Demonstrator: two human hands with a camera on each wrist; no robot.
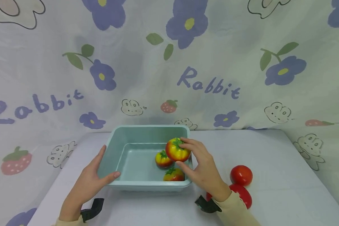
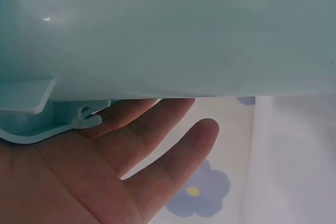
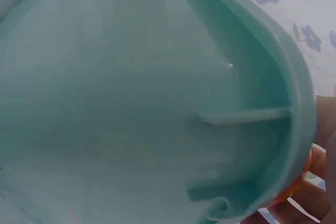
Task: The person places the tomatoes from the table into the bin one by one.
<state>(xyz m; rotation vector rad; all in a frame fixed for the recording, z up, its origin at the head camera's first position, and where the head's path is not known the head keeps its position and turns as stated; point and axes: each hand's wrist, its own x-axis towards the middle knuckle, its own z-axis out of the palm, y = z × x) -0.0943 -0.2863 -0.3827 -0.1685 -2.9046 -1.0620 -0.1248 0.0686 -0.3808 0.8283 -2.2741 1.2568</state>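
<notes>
Above the right side of a pale green plastic basin (image 1: 138, 183), my right hand (image 1: 204, 166) grips a red-and-yellow tomato (image 1: 177, 152) with a green leafy top. In the right wrist view, the basin's outer wall (image 3: 131, 103) hides most of that tomato (image 3: 291, 190). Two similar tomatoes, one farther back (image 1: 162, 160) and one nearer (image 1: 173, 175), lie inside the basin below it. At the basin's left front corner rests my left hand (image 1: 87, 182), thumb by the rim. Its fingers (image 2: 176, 169) extend fairly straight along the outside in the left wrist view.
On the white table (image 1: 271, 169), right of the basin, sit a red tomato (image 1: 241, 175) and another red one (image 1: 243, 194), partly hidden by my right forearm. More red shows beside that wrist. A printed curtain (image 1: 147, 72) hangs behind the table.
</notes>
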